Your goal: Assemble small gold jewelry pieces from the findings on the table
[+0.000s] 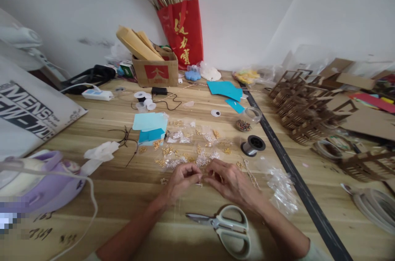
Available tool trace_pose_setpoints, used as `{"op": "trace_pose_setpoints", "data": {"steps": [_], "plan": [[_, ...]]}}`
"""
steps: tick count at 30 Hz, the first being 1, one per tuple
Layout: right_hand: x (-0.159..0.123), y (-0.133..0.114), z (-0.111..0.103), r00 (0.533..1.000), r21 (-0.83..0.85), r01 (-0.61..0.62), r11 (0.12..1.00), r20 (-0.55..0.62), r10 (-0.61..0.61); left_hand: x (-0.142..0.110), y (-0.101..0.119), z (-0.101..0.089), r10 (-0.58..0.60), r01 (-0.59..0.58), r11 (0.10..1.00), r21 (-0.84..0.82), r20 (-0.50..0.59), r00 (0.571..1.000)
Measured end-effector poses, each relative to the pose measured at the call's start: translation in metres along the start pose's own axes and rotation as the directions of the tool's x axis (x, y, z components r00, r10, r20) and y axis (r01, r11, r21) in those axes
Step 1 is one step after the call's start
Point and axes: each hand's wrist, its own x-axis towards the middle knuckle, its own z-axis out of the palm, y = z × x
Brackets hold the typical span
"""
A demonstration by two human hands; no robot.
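My left hand [184,178] and my right hand [222,178] meet over the middle of the table, fingertips nearly touching. Both are closed in a pinch, and whatever sits between the fingers is too small to name. Just beyond them lie small plastic bags of gold and silver findings [202,158]. A pair of scissors [220,228] with pale handles rests in front of my wrists, blades pointing left. To the right of my right hand are a fine chain [251,173] and a spool of thin wire [253,145].
Clear plastic bags [282,189] lie at right, beside a dark strip [286,170] crossing the table. Brown slatted baskets [304,108] stand beyond it. A purple iron [52,182] is at left. At the back are a cardboard box [154,72] and a red bag [185,32].
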Motion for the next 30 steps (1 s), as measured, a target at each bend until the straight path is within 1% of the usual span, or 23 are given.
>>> {"op": "trace_pose_setpoints", "data": {"steps": [4,7,13,17,21,24,30], "plan": [[0.000,0.002,0.005,1.000,-0.031,-0.016,0.999,0.022,0.017,-0.001,0.004,0.000,0.006,-0.007,1.000,0.010,0.011,1.000],[-0.001,0.003,0.008,1.000,-0.047,-0.027,0.999,0.009,0.028,-0.002,0.006,0.001,0.005,-0.005,1.000,-0.002,0.018,1.000],[-0.001,0.003,0.019,0.998,0.023,0.010,1.000,-0.058,-0.009,-0.001,0.003,0.001,0.000,-0.001,0.999,-0.052,-0.020,1.000],[-0.001,0.003,0.024,0.999,0.007,0.036,0.999,-0.036,-0.035,0.001,0.000,-0.001,-0.021,0.018,0.995,-0.101,-0.034,0.999],[-0.001,0.001,0.022,0.998,-0.007,0.064,0.998,-0.019,-0.064,0.001,0.000,-0.002,-0.032,0.030,0.988,-0.152,-0.016,0.999],[-0.001,0.000,0.022,0.997,-0.039,0.083,0.996,-0.006,-0.083,0.001,0.001,-0.002,-0.046,0.044,0.985,-0.170,-0.011,0.999],[-0.003,0.000,0.025,0.994,-0.166,0.112,0.980,0.009,-0.112,0.001,-0.002,-0.001,-0.072,0.069,0.975,-0.210,-0.005,0.997]]}}
